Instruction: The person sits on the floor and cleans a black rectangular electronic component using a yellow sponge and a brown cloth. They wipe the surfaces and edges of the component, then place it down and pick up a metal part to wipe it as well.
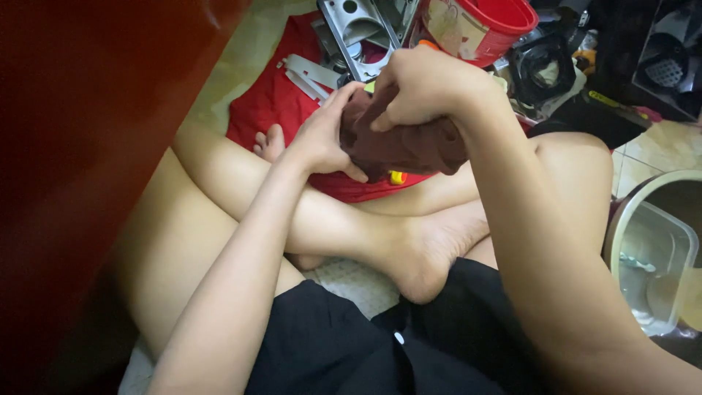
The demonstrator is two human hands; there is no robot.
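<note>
Maroon cloth [406,146], bunched into a thick wad, sits in the upper middle of the frame, held between both my hands above my crossed bare legs. My left hand [322,139] cups the cloth's left end, fingers curled round it and thumb tucked beneath. My right hand [424,88] presses down on top, fingers closed and pinching a fold. Something small and yellow [397,177] peeks out under the cloth; I cannot tell what it is.

I sit on the floor. Beneath my hands lies a red fabric [274,102], and on it, toward the top of the frame, grey metal parts [358,36]. A red bucket [482,25] stands at upper right, and a steel basin [651,249] at the right edge.

By my reading, I am partway through wrapping or wiping whatever the cloth hides. Any further motion calls for a firm grip from the left hand while the right works the fold.
</note>
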